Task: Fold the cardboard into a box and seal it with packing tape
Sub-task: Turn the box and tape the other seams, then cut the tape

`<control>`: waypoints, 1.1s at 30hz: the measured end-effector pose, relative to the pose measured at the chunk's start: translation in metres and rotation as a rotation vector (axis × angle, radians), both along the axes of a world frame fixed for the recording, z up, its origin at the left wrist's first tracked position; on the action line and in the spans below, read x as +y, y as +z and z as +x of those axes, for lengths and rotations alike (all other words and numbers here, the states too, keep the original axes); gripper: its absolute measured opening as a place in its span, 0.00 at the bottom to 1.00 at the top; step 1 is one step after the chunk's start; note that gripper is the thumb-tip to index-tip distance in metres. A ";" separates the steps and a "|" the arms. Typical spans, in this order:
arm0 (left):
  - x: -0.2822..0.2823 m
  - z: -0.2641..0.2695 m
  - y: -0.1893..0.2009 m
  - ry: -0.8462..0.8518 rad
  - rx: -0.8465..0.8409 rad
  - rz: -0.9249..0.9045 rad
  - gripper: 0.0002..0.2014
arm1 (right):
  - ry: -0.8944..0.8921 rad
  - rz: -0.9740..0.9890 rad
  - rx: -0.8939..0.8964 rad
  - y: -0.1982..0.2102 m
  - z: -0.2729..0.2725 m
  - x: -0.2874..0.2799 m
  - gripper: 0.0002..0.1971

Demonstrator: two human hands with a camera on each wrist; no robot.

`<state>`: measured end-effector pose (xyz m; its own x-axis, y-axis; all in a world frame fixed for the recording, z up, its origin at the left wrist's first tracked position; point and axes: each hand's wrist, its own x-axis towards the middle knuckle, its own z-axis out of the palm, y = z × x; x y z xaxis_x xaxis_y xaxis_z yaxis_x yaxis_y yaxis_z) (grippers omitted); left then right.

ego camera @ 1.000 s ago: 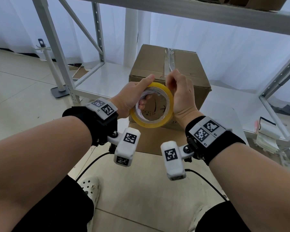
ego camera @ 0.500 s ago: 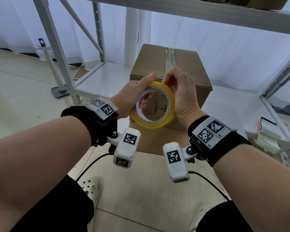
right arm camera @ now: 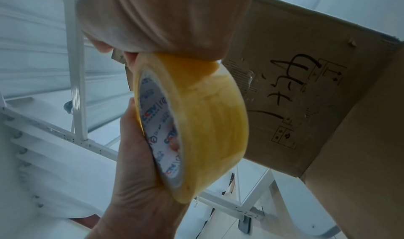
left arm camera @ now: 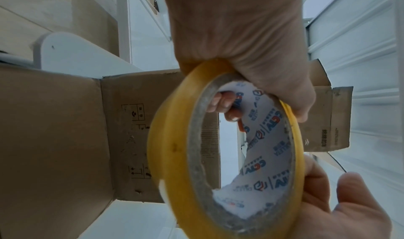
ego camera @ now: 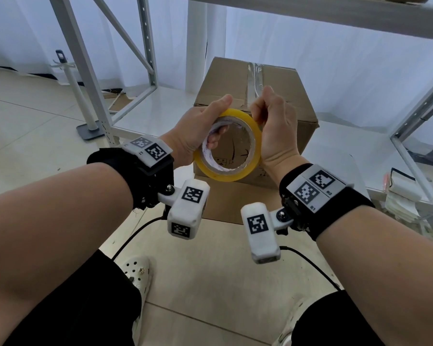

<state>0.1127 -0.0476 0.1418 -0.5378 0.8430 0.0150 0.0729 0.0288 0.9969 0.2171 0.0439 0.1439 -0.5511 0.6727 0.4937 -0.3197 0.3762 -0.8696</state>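
Glossy yellow tape roll (ego camera: 229, 168); matt brown cardboard box (ego camera: 225, 78).

My L hand (ego camera: 193, 132) grips tape roll (ego camera: 229, 168), fingers thru core; R hand (ego camera: 276, 126) pinches its top edge. Box (ego camera: 235, 78) behind, top seam taped.

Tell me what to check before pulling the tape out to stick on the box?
1. Roll held firmly: ok. The left hand grips the tape roll, fingers through its hole.
2. Loose tape end found: cannot tell. The right hand picks at the roll's top edge.
3. Box folded up: ok. It stands closed on the shelf.
4. Top seam: ok, a tape strip already runs along it.
5. Near flap: not ok, it lies open and untaped.
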 end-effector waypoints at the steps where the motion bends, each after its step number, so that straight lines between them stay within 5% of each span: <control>1: 0.000 0.000 0.000 0.002 -0.007 0.006 0.27 | -0.010 -0.009 0.015 0.001 0.000 0.000 0.21; 19: 0.003 -0.001 -0.004 -0.031 -0.123 0.081 0.25 | 0.000 -0.016 0.021 0.007 0.000 0.000 0.26; 25: 0.004 -0.005 -0.006 -0.049 -0.103 0.061 0.26 | -0.009 0.041 0.013 0.004 0.000 0.003 0.21; 33: 0.002 -0.006 -0.008 -0.013 -0.017 0.058 0.27 | -0.142 -0.037 0.049 -0.001 -0.005 0.002 0.27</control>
